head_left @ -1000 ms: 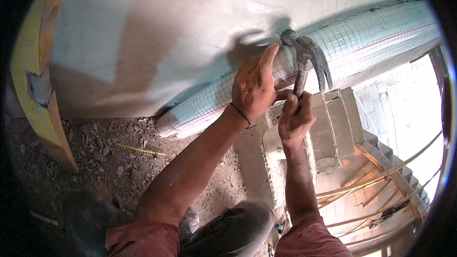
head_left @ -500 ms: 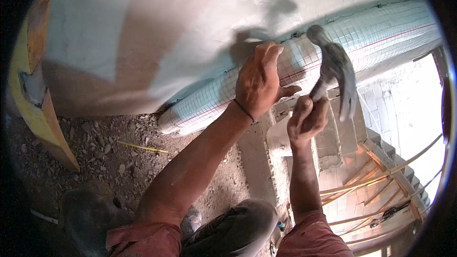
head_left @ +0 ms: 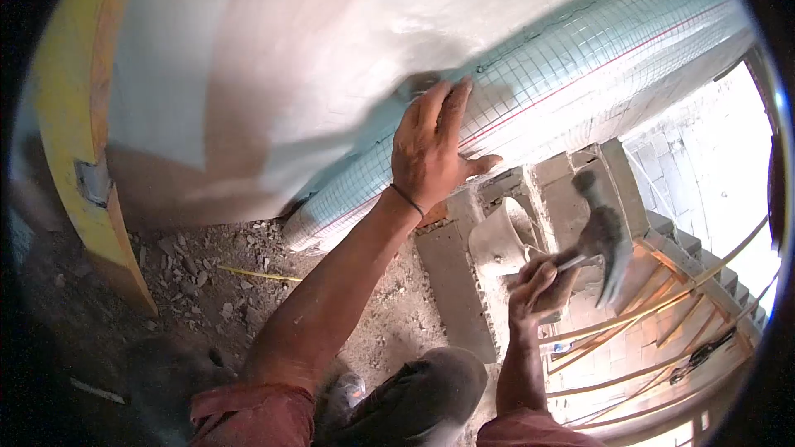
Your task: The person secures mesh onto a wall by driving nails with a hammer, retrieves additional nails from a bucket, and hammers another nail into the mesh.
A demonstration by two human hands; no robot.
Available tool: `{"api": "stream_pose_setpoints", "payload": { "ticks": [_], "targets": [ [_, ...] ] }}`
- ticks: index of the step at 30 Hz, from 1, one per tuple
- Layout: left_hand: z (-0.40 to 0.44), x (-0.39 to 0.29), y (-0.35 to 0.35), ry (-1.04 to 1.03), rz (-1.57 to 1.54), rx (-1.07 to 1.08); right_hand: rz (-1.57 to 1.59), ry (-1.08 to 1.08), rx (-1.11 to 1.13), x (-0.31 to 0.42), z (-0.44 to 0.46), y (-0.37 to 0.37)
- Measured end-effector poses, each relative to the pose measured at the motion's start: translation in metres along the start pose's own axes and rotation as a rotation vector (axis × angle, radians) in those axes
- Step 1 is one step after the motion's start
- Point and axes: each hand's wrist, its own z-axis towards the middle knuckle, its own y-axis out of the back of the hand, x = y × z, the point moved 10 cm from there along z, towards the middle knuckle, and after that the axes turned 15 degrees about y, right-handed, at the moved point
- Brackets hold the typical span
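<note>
A long band of white gridded mesh with a red line [head_left: 580,74] runs along the edge of the pale wall, bulging outward. My left hand [head_left: 431,149] lies on this mesh, fingers stretched out and thumb apart. In my right hand [head_left: 542,285], closed around the handle, is a claw hammer [head_left: 606,240]. The hammer is lower right of the mesh, apart from it, and its head is slightly blurred. Whatever is directly under my left palm is hidden.
A yellow-edged wooden board [head_left: 74,132] stands at the left. Rubble [head_left: 195,269] with a thin yellow strip [head_left: 258,273] covers the ground. A white bucket [head_left: 495,244] sits beside grey blocks [head_left: 451,281]. Wooden poles [head_left: 654,310] and steps [head_left: 662,228] are at the right.
My right hand has swung the hammer down and away from the mesh. My left hand stays on the mesh, appearing slightly further left as the view has shifted.
</note>
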Motion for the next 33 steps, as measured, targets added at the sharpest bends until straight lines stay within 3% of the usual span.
{"api": "stream_pose_setpoints", "payload": {
  "ticks": [4,7,9,12,14,15,19,26,33],
  "targets": [
    [-0.001,0.000,-0.002,-0.003,-0.032,0.011,-0.240,-0.249,0.159,-0.023,-0.092,0.039],
    [-0.004,-0.002,-0.001,0.017,-0.031,0.077,-0.182,-0.613,0.289,-0.032,-0.183,0.054],
    [-0.012,-0.003,-0.004,0.021,-0.019,0.104,-0.147,-0.735,0.368,-0.045,-0.265,0.069],
    [-0.038,-0.007,0.004,-0.021,0.023,0.052,-0.154,-0.773,0.407,-0.028,-0.319,0.072],
    [-0.056,0.006,0.018,0.122,0.094,-0.014,-0.170,-0.811,0.457,-0.017,-0.358,0.069],
    [-0.075,0.026,-0.003,0.150,0.174,0.157,-0.174,-0.824,0.486,-0.010,-0.374,0.064],
    [-0.102,0.043,0.002,0.067,0.252,0.219,-0.176,-0.847,0.608,0.017,-0.431,0.043],
    [-0.166,0.115,0.029,0.322,0.349,0.301,-0.154,-0.829,0.752,0.051,-0.482,0.002],
    [-0.158,0.128,0.037,0.293,0.345,0.239,-0.030,-0.704,0.827,0.058,-0.511,-0.029]
  ]
}}
